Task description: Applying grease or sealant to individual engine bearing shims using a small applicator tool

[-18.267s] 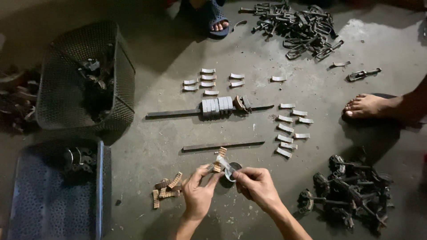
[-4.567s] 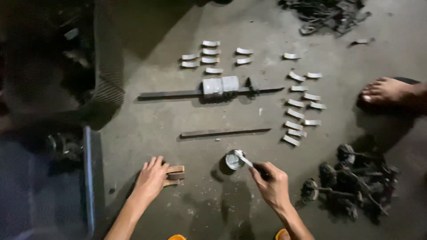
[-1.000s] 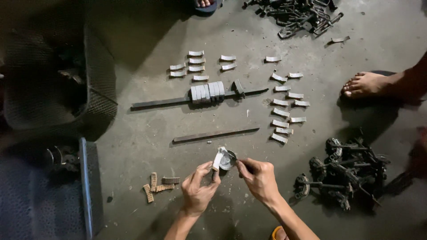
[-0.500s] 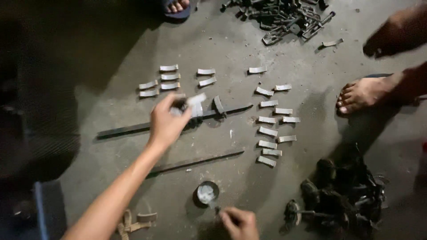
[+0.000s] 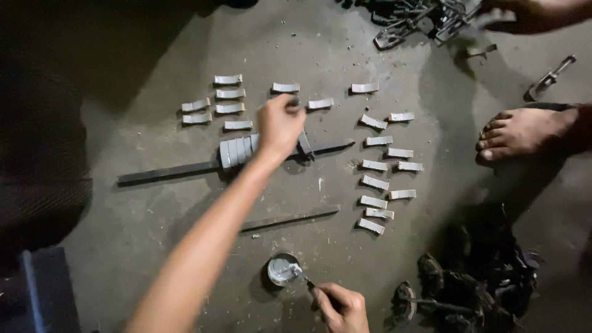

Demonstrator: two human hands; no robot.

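Our left hand reaches far out over the concrete floor, fingers curled narrow above the stack of grey curved pieces threaded on a long dark bar; whether it grips anything we cannot tell; our right hand sits close to us, closed on a thin brush whose tip rests in a small round tin of grey paste; between the hands lies a second, shorter bar; loose grey curved pieces lie in rows beyond and to the right; a bare foot stands well apart at the right, near a heap of dark metal parts.
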